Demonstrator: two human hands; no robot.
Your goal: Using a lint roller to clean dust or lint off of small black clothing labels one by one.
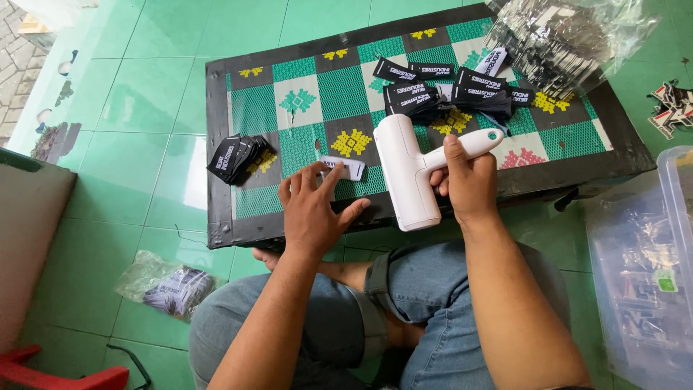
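Note:
My right hand [468,180] grips the handle of a white lint roller [406,172], whose drum lies across the near edge of a low table [216,180] covered in a green, grey and black patterned mat. My left hand [312,209] rests flat on the mat, fingers spread, its fingertips touching a small white tag [346,167]. A neat stack of black printed labels [234,157] sits to the left of that hand. More black labels [440,90] lie scattered at the far side of the table.
A clear plastic bag of labels [563,36] lies on the table's far right corner. A clear plastic bin [650,274] stands at the right. Another small bag [170,287] lies on the green tiled floor at left, near a red object [58,375].

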